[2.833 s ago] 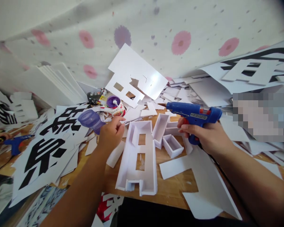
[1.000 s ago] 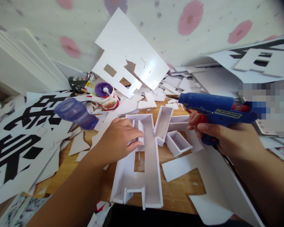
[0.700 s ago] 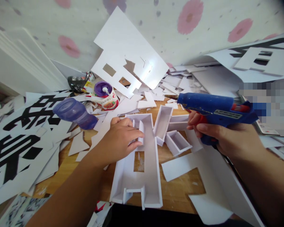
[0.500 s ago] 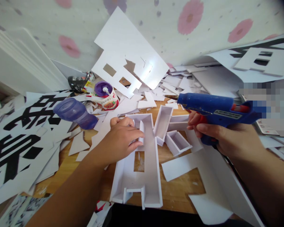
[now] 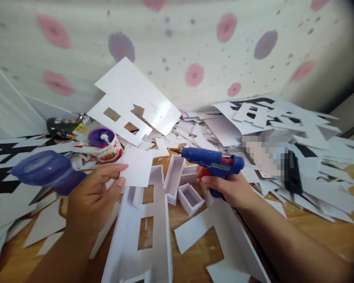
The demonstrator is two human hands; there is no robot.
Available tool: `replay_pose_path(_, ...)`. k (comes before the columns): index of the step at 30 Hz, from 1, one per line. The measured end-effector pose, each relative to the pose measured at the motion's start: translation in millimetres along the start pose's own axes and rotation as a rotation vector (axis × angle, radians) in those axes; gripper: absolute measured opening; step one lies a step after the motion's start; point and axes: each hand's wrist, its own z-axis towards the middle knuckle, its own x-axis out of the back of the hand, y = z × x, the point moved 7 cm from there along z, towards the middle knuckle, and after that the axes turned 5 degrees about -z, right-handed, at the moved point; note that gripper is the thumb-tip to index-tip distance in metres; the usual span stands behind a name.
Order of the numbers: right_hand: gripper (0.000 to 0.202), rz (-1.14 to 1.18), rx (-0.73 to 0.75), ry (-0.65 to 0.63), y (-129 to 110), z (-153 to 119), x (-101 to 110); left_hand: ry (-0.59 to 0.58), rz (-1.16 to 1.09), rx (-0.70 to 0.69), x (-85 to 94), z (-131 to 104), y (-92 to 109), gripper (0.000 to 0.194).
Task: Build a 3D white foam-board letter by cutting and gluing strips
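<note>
My left hand (image 5: 98, 194) pinches a small white foam board piece (image 5: 138, 168) by its left edge, between thumb and fingers. The piece is held above the far end of a long white open box shape (image 5: 161, 236), which has cut-out openings in its base. My right hand (image 5: 224, 182) grips a blue glue gun (image 5: 206, 157), its nozzle pointing left, close to the piece's right side. Beneath the gun lie a narrow white tray-like box (image 5: 174, 177) and a smaller white open box (image 5: 191, 198). To their right is another long white walled piece (image 5: 233, 236).
A purple bottle (image 5: 48, 169) lies by my left forearm. Behind it stands a paper tub (image 5: 106, 147) with a purple lid. A large cut white board (image 5: 129, 94) leans at the back. White offcuts (image 5: 194, 129) and black-lettered sheets (image 5: 253, 114) cover the wooden table (image 5: 297, 220).
My left hand has left the inside of the long box and now holds up a white board piece. The view has tilted up and turned right; the glue gun stays in my right hand.
</note>
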Motion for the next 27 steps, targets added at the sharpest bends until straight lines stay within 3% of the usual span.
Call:
replay_pose_path(1, 0.014, 0.001, 0.009, -0.012, -0.1, 0.2, -0.8, 0.045, -0.159, 0.088, -1.1, -1.7, -6.8, 0.027)
replay_pose_path(4, 0.015, 0.020, 0.063, -0.031, -3.5, -1.7, -3.2, -0.002, -0.524, 0.311, -19.8, -8.2, -18.2, 0.047)
replay_pose_path(7, 0.020, 0.037, 0.087, -0.080, -5.9, -5.9, -8.2, -0.077, -0.691, 0.428, -34.1, -14.5, -18.4, 0.053)
replay_pose_path(11, 0.021, 0.012, 0.095, -0.124, -5.2, -11.3, -11.1, -0.196, -0.747, 0.542, -46.3, -24.8, -17.4, 0.037)
replay_pose_path(15, 0.019, -0.023, 0.103, -0.103, -2.7, -13.7, -9.0, -0.255, -0.780, 0.624, -52.4, -30.9, -17.9, 0.038)
replay_pose_path(27, 0.012, -0.165, 0.178, -0.066, -16.0, -15.7, -10.8, -0.288, -0.764, 0.618, -53.0, -33.0, -17.7, 0.030)
